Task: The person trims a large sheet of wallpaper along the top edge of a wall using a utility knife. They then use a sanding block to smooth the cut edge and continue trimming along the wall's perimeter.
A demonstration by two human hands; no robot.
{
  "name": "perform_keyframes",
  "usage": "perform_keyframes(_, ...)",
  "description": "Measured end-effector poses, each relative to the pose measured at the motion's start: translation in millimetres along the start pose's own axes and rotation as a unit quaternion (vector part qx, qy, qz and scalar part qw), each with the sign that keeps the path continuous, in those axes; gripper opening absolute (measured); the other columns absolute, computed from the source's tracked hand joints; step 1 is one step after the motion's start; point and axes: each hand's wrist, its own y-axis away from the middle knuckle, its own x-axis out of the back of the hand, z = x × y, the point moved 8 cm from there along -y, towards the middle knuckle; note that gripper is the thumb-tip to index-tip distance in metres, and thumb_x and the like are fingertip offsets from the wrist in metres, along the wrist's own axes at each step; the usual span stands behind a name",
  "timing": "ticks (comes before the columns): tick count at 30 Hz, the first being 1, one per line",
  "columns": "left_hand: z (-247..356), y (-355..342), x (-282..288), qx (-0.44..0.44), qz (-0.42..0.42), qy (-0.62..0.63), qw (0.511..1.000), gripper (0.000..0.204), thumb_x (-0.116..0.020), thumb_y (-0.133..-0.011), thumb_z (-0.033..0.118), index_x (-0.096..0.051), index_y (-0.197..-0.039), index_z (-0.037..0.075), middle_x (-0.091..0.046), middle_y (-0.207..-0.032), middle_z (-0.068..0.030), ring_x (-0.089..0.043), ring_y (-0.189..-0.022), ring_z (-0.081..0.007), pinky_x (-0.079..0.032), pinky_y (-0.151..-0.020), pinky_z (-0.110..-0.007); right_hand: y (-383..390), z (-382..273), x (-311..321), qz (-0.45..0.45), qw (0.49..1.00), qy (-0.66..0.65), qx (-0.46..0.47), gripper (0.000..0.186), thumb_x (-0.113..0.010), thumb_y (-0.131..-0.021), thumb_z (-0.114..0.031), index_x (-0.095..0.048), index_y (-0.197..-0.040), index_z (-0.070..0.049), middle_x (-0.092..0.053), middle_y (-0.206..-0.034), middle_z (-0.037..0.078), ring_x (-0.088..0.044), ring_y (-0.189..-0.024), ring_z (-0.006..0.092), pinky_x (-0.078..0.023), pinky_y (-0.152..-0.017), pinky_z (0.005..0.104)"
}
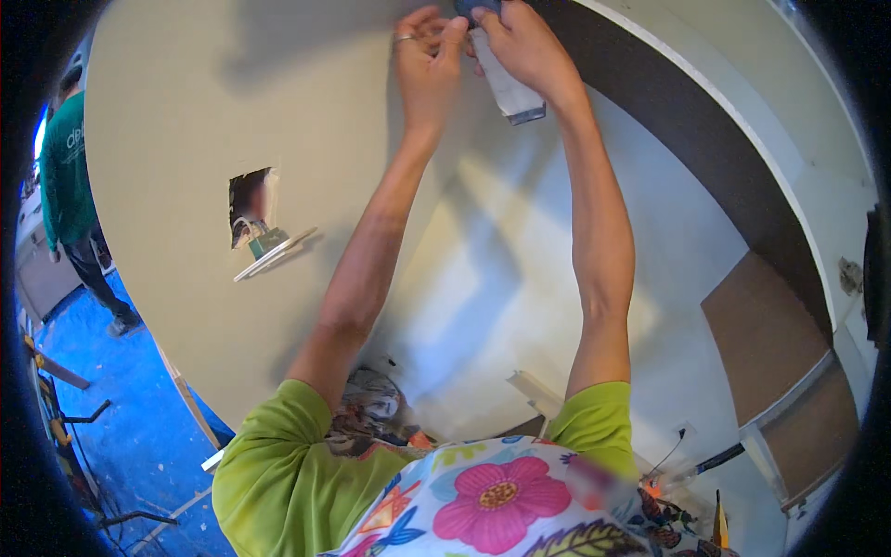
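Putty knife (509,88), pale-bladed with a dark handle end, sits at twelve o'clock in my view, pressed against the wall (167,139). My right hand (524,46) has its grip closed around the handle, blade pointing down toward five o'clock. My left hand (427,60) is just beside it at eleven o'clock, fingers pinched narrow and touching the right hand's fingertips near the handle; I cannot tell whether it holds anything. At nine o'clock, a rough rectangular hole (251,209) in the wall shows wiring, with a loose white strip (274,253) hanging just below it. Another person in a green shirt (65,172) stands far left on the blue floor (139,418).
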Motion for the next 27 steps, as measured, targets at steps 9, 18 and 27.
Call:
perform_keyframes(9, -35.3, -4.7, -0.8, 0.189, -0.106, 0.055, 0.975, 0.034, -0.065, -0.101, 0.035, -0.065, -0.115, 0.004, -0.067, -0.095, -0.0029, -0.059, -0.083, -0.0098, -0.048, -0.07, -0.028, 38.9, 7.3, -29.8, -0.018, 0.98, -0.145, -0.132, 0.022, -0.054, -0.108, -0.024, -0.058, -0.114, -0.003, -0.069, -0.079, 0.008, -0.068, -0.058, 0.0161, -0.053, -0.052, 0.0316)
perform_keyframes(18, -42.9, -22.9, -13.9, 0.158, -0.136, 0.156, 0.965, 0.02, -0.063, -0.104, 0.028, -0.066, -0.1, 0.009, -0.064, -0.082, 0.0045, -0.049, -0.062, -0.0032, -0.039, -0.055, -0.022, 27.1, 10.6, -27.9, 0.005, 0.986, -0.108, -0.13, 0.024, -0.054, -0.108, -0.026, -0.058, -0.114, -0.004, -0.067, -0.079, 0.005, -0.067, -0.059, 0.0138, -0.053, -0.052, 0.0292)
perform_keyframes(27, -51.1, -21.7, -12.6, 0.187, -0.079, 0.139, 0.969, 0.025, -0.065, -0.103, 0.033, -0.065, -0.096, 0.008, -0.059, -0.074, 0.0035, -0.045, -0.056, -0.0051, -0.037, -0.05, -0.024, 19.4, 14.7, -31.3, -0.021, 0.986, -0.106, -0.127, 0.025, -0.056, -0.108, -0.027, -0.06, -0.116, -0.004, -0.067, -0.081, 0.004, -0.065, -0.064, 0.0114, -0.053, -0.057, 0.0283)
